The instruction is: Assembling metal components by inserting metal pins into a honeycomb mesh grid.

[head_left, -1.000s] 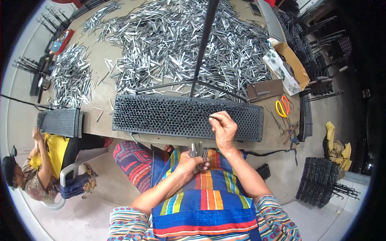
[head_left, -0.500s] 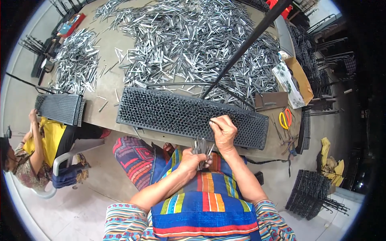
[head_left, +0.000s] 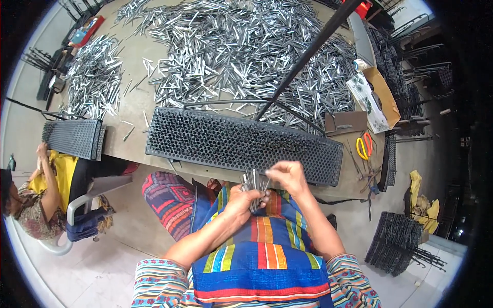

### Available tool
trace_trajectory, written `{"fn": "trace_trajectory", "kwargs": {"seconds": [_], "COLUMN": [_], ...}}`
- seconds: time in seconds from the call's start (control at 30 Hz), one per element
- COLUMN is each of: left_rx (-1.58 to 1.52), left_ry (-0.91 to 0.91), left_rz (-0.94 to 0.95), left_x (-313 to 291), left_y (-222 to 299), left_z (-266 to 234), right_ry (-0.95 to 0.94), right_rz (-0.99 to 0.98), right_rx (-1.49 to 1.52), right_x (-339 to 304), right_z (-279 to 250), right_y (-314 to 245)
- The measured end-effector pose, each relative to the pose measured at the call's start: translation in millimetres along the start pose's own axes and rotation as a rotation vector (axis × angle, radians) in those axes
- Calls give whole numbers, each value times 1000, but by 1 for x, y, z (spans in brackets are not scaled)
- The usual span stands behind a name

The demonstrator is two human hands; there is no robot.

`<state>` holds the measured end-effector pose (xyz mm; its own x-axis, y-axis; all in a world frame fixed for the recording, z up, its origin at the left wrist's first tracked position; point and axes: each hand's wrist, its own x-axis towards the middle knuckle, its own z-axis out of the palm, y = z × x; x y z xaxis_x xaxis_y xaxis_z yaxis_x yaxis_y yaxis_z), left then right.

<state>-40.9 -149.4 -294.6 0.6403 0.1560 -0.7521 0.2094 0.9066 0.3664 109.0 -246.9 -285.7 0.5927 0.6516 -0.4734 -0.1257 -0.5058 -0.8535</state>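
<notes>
A bunch of slim silvery metal pieces (head_left: 251, 178) stands upright in my left hand (head_left: 242, 201), which is closed around their lower ends above my lap. My right hand (head_left: 288, 177) is just right of the bunch, thumb and forefinger pinched on one thin metal piece (head_left: 267, 184). Whether that piece has left the bunch is too small to tell. Beyond my hands, a long black perforated rack (head_left: 241, 145) lies along the table's near edge. Its holes form dense rows, and many on the left and middle look filled with dark ends.
A large heap of metal pieces (head_left: 246, 56) covers the table behind the rack. A black bar (head_left: 313, 49) slants up from the rack. Scissors with orange-yellow handles (head_left: 364, 148) and an open carton (head_left: 380, 97) lie right. At left, a co-worker (head_left: 38, 197) sits by another rack (head_left: 74, 137).
My right hand has moved down and slightly left, from over the rack to the bunch. The left hand stays nearly in place with its metal pieces.
</notes>
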Motion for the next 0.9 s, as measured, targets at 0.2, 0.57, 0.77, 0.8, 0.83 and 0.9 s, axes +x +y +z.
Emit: {"fn": "trace_trajectory", "kwargs": {"seconds": [0.2, 0.57, 0.77, 0.8, 0.83, 0.9], "left_rx": [122, 112, 110, 106, 129, 150], "left_ry": [-58, -9, 94, 96, 106, 127], "left_rz": [-46, 51, 144, 146, 106, 64], "left_x": [-5, -10, -2, 1, 3, 7], "left_y": [4, 1, -6, -5, -4, -7], "left_z": [16, 26, 23, 20, 16, 10], "right_ry": [-24, -75, 150, 253, 342, 432], "right_rz": [75, 155, -5, -87, -168, -287], "right_rx": [350, 460, 487, 453, 439, 353], "right_x": [-27, -26, -28, -27, -25, -12], "right_z": [11, 4, 7, 7, 5, 3], "right_y": [12, 19, 19, 17, 11, 5]}}
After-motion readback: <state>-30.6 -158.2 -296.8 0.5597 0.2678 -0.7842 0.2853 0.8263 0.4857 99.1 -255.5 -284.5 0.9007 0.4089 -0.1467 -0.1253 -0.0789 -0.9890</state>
